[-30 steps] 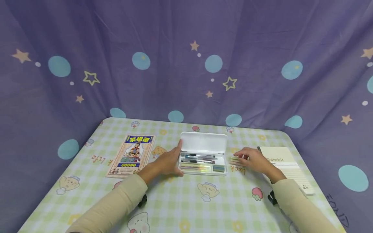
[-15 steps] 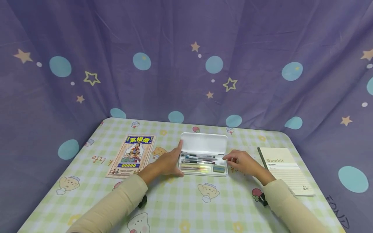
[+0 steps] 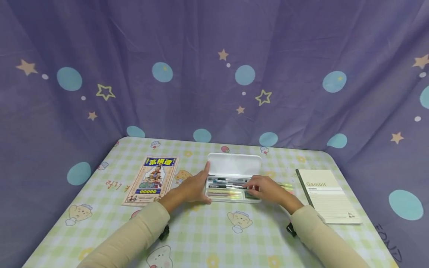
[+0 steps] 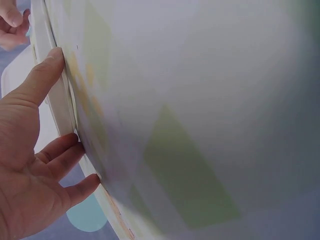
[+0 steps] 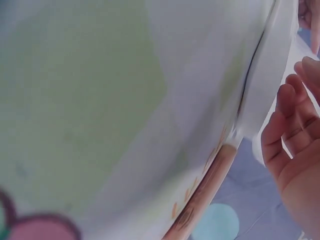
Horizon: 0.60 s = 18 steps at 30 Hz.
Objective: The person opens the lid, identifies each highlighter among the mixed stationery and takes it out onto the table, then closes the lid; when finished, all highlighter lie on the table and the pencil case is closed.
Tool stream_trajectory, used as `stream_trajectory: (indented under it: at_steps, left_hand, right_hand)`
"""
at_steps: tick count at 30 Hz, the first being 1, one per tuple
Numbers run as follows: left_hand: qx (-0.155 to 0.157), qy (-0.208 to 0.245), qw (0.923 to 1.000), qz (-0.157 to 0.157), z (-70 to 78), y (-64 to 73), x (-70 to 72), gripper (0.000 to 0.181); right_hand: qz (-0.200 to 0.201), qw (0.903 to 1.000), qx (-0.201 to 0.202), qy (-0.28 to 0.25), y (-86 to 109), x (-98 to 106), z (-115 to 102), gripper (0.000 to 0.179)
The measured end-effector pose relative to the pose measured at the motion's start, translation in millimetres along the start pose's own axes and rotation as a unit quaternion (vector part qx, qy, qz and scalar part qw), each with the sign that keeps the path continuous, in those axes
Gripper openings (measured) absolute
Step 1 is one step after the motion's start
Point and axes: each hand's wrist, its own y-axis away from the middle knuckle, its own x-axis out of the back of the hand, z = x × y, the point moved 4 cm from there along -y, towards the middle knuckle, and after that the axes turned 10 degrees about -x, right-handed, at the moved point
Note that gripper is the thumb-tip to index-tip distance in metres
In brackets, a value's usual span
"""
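Resting against the left end of the open pencil case (image 3: 233, 184), the left hand (image 3: 191, 188) lies with its fingers (image 4: 56, 155) straight and relaxed along the case's white wall, thumb up near the hinge; the left wrist view shows the same flat touch on the rim, nothing pinched. The right hand (image 3: 265, 188) reaches over the right end of the case, its fingers loosely bent above the tray, just over the pens (image 3: 228, 181) and the small dark eraser (image 3: 250, 194). Whether those fingers touch or pinch anything I cannot tell; the right wrist view is blurred and shows only bent fingers (image 5: 287, 125) beside a white edge.

The case sits mid-bench between the two hands, its lid (image 3: 234, 164) folded back flat on the far side of the fingers. Inside, dark pens fill the far row and yellow highlighters (image 3: 223, 192) the near row.

Just beyond the right hand's knuckles, to its right, a few coloured pens (image 3: 285, 185) lie loose on the checked bench (image 3: 207, 238), partly hidden by the hand. Farther right lies a cream notebook (image 3: 326, 195) marked Gambit. Well left of the left hand lies a picture book (image 3: 152, 178) with a blue-and-yellow title. A purple curtain (image 3: 214, 67) with stars and dots hangs behind.
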Motion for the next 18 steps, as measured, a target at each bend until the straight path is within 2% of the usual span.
stream_trajectory:
  at_steps: [6,11,18]
  left_hand:
    - [0.002,0.000,1.0000,-0.003,-0.8,-0.9,-0.4,0.150]
    - [0.005,0.003,0.9999,-0.008,-0.9,-0.9,-0.9,0.151]
    - [0.007,0.002,0.9999,-0.007,0.6,-0.7,0.1,0.151]
  right_hand:
    - [-0.009,0.9984,0.033,0.046,-4.4,-3,-11,0.027]
    - [-0.015,0.9962,0.056,0.064,-5.8,-7,-17,0.030]
    - [-0.018,0.9944,0.052,0.090,-5.9,-10,-21,0.031]
